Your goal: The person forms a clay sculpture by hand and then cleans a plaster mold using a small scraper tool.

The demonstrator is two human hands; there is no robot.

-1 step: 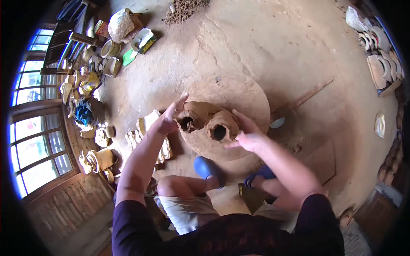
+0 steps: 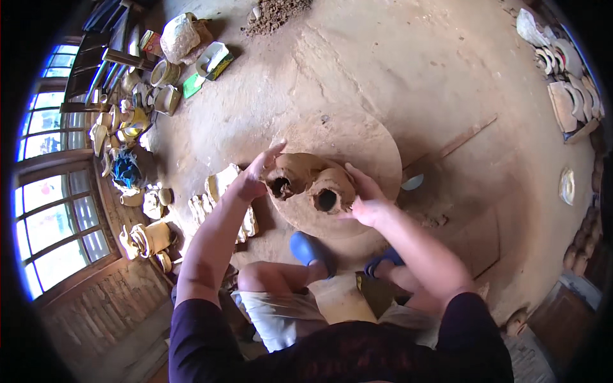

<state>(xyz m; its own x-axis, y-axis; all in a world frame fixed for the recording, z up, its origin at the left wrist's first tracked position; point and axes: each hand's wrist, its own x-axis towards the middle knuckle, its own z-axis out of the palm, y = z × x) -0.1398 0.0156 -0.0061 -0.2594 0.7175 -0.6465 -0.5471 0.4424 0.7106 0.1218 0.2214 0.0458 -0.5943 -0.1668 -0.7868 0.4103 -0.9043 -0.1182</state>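
A brown clay piece with two tubular necks, each with a dark hollow opening (image 2: pixel 306 167), lies on a round clay-dusted board (image 2: pixel 364 137). My left hand (image 2: pixel 260 171) is curved round its left side, beside the left opening, whose rim looks ragged. My right hand (image 2: pixel 364 201) holds its right side, with fingers along the right neck and near its lower edge. Some fingertips are hidden by the clay. Below the board are my feet in blue clogs (image 2: pixel 305 249).
Cream moulds (image 2: pixel 223 182) lie left of the board. Pots (image 2: pixel 165 75), containers and a blue bundle (image 2: pixel 128 169) line the windowed wall at left. A clay heap (image 2: pixel 271 16) is at top. Curved pieces (image 2: pixel 565 105) and a white ring (image 2: pixel 567 187) are at right, near a long stick (image 2: pixel 469 134).
Both my hands and the clay piece have shifted very slightly, with my right forearm a little further left. The hold on the piece looks the same.
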